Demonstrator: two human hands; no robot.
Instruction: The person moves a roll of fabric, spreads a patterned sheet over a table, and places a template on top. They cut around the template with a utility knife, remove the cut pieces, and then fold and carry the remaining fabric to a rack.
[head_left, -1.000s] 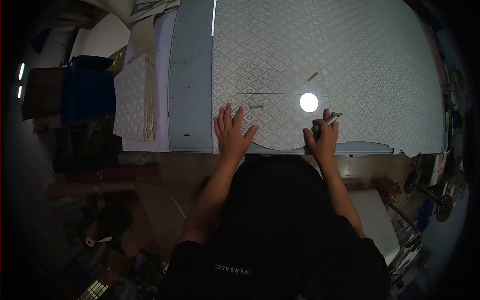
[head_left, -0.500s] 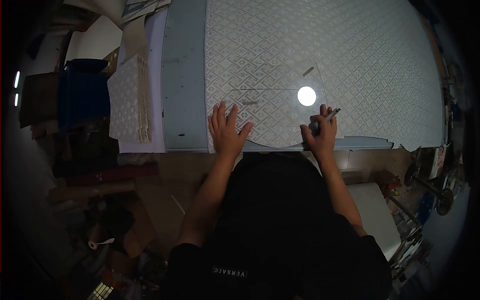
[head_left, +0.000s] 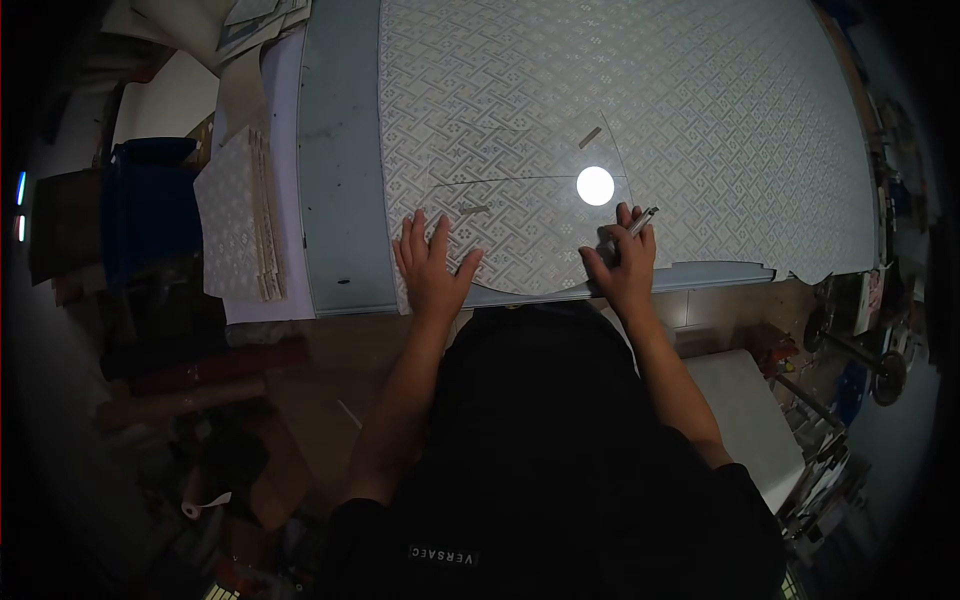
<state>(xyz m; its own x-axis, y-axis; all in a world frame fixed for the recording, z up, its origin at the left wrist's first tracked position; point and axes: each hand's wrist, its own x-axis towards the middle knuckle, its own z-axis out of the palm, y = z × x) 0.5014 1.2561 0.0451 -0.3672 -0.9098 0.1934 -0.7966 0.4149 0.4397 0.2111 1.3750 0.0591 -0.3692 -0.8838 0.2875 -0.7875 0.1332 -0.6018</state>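
Pale patterned sheet material [head_left: 520,90] covers most of the table, with a patterned cut piece [head_left: 530,235] lying at its front edge. On the left part of that piece my left hand [head_left: 436,275] rests flat with its fingers spread. My right hand [head_left: 627,262] is at the piece's right side, its fingers closed round a silver pen-like tool [head_left: 643,222]. Two small brownish strips, one near my left hand [head_left: 475,210] and one farther up [head_left: 590,138], lie on the piece. A bright white round spot [head_left: 595,186] shows just above my right hand.
A stack of patterned pieces [head_left: 240,215] lies on a white sheet at the left, beside the blue-grey table surface [head_left: 345,160]. Farther left is a blue bin [head_left: 150,215]. Below the table's right side stands a light panel [head_left: 745,410].
The whole view has shifted and tilted slightly, so the table and hands appear farther left. Both hands keep nearly the same places on the piece, and my right hand still holds the tool.
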